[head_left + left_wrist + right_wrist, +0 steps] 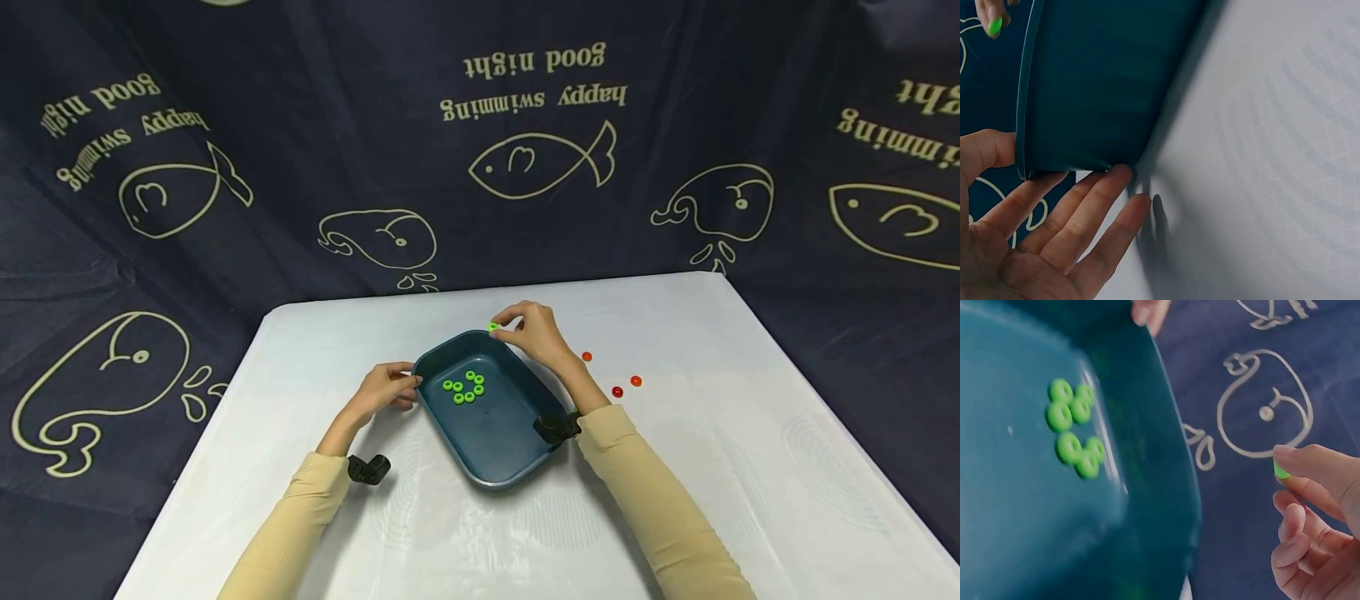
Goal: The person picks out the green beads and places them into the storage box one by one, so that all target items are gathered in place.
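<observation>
A dark teal plastic tray [498,437] with raised walls stands at an angle on the table. My left hand [382,388] holds its far left corner, thumb at the rim and fingers against the outer wall, as the left wrist view shows. Between thumb and index finger of my right hand [537,333] is a small green ring [492,327], pinched just past the tray's far edge. Several matching green rings [1069,448] lie grouped on the tray floor, near its far left end. In the right wrist view the held ring [1280,470] is partly hidden by the thumb.
Right of the tray, on the white-covered table [750,467], lie a dark red ring [617,392] and two orange-red ones, one nearer [636,381] and one farther [587,356]. A navy curtain [540,242] with fish and whale drawings hangs behind the table.
</observation>
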Demonstrator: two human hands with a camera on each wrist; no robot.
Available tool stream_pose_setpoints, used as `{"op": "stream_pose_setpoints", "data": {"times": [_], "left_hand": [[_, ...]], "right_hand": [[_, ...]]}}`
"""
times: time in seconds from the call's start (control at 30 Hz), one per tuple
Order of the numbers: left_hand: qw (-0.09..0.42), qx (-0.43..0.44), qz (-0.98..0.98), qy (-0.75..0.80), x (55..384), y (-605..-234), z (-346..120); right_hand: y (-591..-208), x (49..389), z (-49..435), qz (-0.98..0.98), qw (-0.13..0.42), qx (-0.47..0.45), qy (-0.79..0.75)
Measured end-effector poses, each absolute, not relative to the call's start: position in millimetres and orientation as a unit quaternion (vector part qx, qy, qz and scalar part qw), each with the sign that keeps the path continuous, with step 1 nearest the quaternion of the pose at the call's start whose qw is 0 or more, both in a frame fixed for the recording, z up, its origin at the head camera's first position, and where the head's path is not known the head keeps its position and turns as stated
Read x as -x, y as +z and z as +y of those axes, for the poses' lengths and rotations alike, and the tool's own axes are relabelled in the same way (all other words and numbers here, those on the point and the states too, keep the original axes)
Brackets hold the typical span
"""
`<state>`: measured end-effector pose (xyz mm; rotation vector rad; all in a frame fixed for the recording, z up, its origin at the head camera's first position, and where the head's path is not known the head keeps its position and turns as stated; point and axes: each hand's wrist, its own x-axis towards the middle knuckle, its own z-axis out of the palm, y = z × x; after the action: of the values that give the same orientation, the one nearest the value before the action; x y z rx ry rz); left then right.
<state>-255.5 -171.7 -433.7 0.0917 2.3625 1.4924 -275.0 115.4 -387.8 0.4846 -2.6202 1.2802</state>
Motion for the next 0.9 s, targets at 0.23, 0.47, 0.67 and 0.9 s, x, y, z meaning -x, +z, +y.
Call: {"op": "stream_pose_setpoints", "data": {"times": [0.23,0.47,0.67,0.9], "left_hand": [[0.173,-0.037,0.83,0.529,255.7,-435.1,-172.8],[0.173,-0.034,0.83,0.529,256.3,-435.4,-172.4],[0.171,-0.031,0.832,0.526,255.9,-435.0,-172.5],[0.171,-0.034,0.832,0.527,256.3,-434.7,-171.9]], "right_hand": [[-400.0,279.8,82.8,-0.884,0.06,-0.192,0.423],[-415.4,279.3,59.3,-0.899,0.022,-0.225,0.374],[-424.9,275.3,47.9,-0.913,-0.014,-0.233,0.335],[-435.8,271.6,39.2,-0.923,-0.052,-0.256,0.281]]}}
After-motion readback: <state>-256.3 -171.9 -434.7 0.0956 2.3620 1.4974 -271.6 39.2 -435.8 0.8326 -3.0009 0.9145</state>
